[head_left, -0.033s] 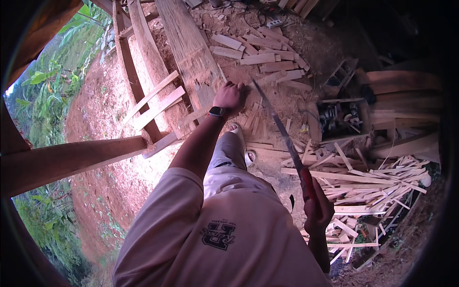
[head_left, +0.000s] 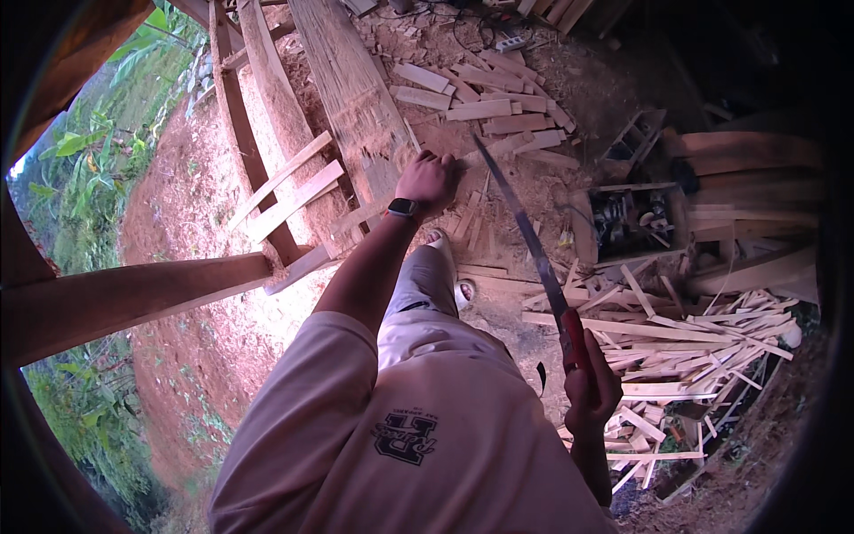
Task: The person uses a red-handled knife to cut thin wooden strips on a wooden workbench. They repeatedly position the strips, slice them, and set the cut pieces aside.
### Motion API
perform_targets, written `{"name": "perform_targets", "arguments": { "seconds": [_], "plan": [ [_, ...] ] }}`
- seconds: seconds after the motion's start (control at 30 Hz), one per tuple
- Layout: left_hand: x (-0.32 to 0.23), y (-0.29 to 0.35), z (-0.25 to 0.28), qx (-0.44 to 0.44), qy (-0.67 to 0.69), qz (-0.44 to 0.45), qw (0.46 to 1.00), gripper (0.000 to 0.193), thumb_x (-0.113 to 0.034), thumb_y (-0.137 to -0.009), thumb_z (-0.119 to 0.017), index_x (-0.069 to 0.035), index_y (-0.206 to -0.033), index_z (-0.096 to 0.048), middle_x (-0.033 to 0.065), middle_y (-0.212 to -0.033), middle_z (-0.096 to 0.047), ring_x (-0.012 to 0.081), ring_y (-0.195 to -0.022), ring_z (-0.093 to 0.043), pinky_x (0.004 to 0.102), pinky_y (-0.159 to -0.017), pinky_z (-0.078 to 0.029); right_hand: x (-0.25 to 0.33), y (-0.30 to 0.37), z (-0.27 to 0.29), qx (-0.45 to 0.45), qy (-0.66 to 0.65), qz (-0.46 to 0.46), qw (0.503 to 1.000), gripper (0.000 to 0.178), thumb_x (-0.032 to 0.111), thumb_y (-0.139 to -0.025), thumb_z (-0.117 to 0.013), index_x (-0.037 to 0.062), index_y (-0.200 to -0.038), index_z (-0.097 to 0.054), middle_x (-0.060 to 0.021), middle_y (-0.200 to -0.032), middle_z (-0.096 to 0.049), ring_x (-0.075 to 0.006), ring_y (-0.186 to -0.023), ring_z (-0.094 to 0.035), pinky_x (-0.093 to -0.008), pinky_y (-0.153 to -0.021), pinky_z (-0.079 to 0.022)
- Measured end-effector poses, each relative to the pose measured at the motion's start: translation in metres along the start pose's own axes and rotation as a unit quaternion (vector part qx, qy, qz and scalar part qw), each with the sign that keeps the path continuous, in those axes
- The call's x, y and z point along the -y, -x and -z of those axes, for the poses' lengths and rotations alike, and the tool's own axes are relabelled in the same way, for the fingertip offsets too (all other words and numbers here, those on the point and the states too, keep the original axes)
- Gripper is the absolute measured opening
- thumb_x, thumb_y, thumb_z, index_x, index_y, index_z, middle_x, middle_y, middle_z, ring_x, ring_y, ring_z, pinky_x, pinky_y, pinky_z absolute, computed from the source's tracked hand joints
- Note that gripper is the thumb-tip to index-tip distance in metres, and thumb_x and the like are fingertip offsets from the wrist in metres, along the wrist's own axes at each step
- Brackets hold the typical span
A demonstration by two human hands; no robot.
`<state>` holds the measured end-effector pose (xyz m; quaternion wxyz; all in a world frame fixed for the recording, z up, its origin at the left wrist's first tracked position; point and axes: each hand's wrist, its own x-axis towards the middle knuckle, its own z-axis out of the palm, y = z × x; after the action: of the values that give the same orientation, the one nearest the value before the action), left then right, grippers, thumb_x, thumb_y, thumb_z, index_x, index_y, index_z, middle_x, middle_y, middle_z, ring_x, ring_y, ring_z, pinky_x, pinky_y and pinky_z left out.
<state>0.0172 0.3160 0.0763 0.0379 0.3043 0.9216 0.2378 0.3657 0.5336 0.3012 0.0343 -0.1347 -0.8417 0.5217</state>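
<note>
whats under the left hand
The left hand rests on the lower end of a long rough plank. Sawdust and short offcuts lie around; the spot beneath the palm is covered.

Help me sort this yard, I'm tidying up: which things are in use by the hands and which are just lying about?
In use:
- saw, gripped by the right hand
- wide plank, with the left hand resting on its end

Lying about:
- pile of thin offcuts
- short boards on the sawdust
- wooden crate
- power strip

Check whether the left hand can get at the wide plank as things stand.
Probably yes: the left hand already rests at the near end of the wide plank, nothing lying between; the right hand holds the saw off to the side.
</note>
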Motion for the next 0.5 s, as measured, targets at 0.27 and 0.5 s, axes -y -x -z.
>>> {"name": "perform_targets", "arguments": {
  "seconds": [0.27,0.5],
  "plan": [
    [-0.002,-0.007,0.006,0.085,-0.074,0.047,0.993,0.03,-0.022,-0.105,-0.041,-0.007,-0.106,-0.068,0.0193,-0.084,-0.071,0.0392,-0.088,-0.071,0.0527,-0.131,-0.02,-0.056,-0.135,-0.109,-0.034,-0.051,0.068,0.996,0.047,0.011,-0.104,-0.061,0.0044,-0.151,-0.058,-0.0066,-0.083,-0.071,-0.0035,-0.066,-0.053,-0.0243,-0.06,-0.043],
    [0.001,-0.002,0.004,0.005,-0.056,-0.002,0.998,0.023,-0.019,-0.102,-0.05,-0.007,-0.104,-0.07,0.016,-0.095,-0.073,0.0323,-0.107,-0.068,0.0516,-0.13,-0.024,-0.056,-0.148,-0.128,-0.052,-0.094,0.067,0.992,0.047,0.016,-0.106,-0.061,0.0059,-0.152,-0.059,-0.0015,-0.087,-0.067,-0.0049,-0.07,-0.051,-0.024,-0.065,-0.043]
  ]
}}
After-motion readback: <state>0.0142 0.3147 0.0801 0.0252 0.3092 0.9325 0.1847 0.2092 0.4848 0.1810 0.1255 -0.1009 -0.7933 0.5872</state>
